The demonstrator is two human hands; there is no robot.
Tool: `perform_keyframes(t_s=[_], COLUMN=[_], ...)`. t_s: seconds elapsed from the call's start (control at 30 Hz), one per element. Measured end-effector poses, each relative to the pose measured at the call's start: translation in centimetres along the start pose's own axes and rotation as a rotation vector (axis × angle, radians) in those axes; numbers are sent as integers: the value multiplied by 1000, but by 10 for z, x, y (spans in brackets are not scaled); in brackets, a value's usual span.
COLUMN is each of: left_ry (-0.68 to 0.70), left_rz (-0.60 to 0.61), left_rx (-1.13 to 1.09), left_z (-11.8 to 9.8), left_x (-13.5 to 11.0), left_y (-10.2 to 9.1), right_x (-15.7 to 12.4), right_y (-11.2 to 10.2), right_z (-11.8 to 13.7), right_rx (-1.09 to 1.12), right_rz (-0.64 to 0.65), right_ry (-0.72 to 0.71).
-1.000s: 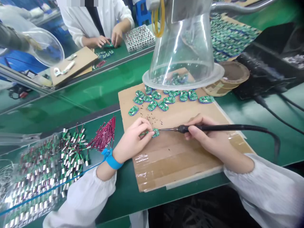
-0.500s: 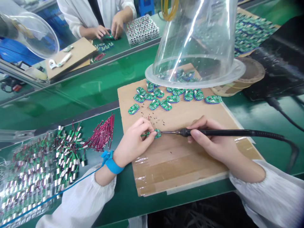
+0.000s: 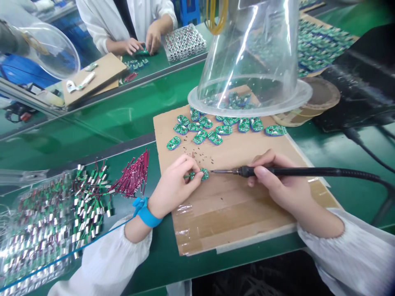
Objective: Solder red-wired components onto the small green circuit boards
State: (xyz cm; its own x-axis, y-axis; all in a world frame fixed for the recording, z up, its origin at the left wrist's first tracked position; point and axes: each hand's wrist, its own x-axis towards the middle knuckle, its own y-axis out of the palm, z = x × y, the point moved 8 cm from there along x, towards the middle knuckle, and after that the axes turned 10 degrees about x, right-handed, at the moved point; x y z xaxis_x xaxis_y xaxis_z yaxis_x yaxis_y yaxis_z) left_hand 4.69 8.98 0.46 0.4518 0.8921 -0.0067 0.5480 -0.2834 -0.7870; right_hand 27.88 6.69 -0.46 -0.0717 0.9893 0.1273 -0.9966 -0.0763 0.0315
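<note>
On the cardboard, my left hand (image 3: pixel 177 183) is closed in a pinch at the left edge of a small green circuit board (image 3: pixel 204 174). Its fingertips cover part of the board, and a thin green strand, perhaps a wire, shows between them. A blue strap (image 3: pixel 148 214) circles that wrist. Fingers of my right hand (image 3: pixel 274 176) wrap round a black soldering iron (image 3: pixel 248 171), held almost level. The iron's metal tip points left, a small gap away from the board. Several other circuit boards (image 3: pixel 200 137) lie on the cardboard beyond my hands.
A clear fume hood (image 3: pixel 249 61) hangs over the far end of the cardboard mat (image 3: pixel 240 205). Red wires (image 3: pixel 134 174) and small metal motors with leads (image 3: pixel 88 205) lie on the left. The iron's cable runs right. Opposite, a co-worker's hands (image 3: pixel 143 44) handle a small green part.
My right hand has drawn the soldering iron slightly to the right, so its tip sits farther from the board. My left hand keeps its pinch. The camera view has shifted a little.
</note>
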Motion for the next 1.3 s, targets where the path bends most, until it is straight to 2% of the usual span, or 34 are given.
perform_keyframes(t_s=[0.17,0.4,0.57,0.93,1.3], left_ry=[-10,-43,-31,18,23], left_rz=[15,108,73,138,83], left_rx=[-15,-96,-101,-79,5], left_z=[4,9,9,0,-2], left_x=[0,-1,-1,-2,0], left_y=[-2,-1,-3,2,3], right_x=[-1,-2,-4,-1,-4], right_y=[-6,-5,-8,-3,4], right_z=[-4,-4,-5,1,-3], right_rx=[24,68,98,61,-29], right_rz=[-26,-18,-42,-24,75], right_ry=[2,-2,-30,0,-16])
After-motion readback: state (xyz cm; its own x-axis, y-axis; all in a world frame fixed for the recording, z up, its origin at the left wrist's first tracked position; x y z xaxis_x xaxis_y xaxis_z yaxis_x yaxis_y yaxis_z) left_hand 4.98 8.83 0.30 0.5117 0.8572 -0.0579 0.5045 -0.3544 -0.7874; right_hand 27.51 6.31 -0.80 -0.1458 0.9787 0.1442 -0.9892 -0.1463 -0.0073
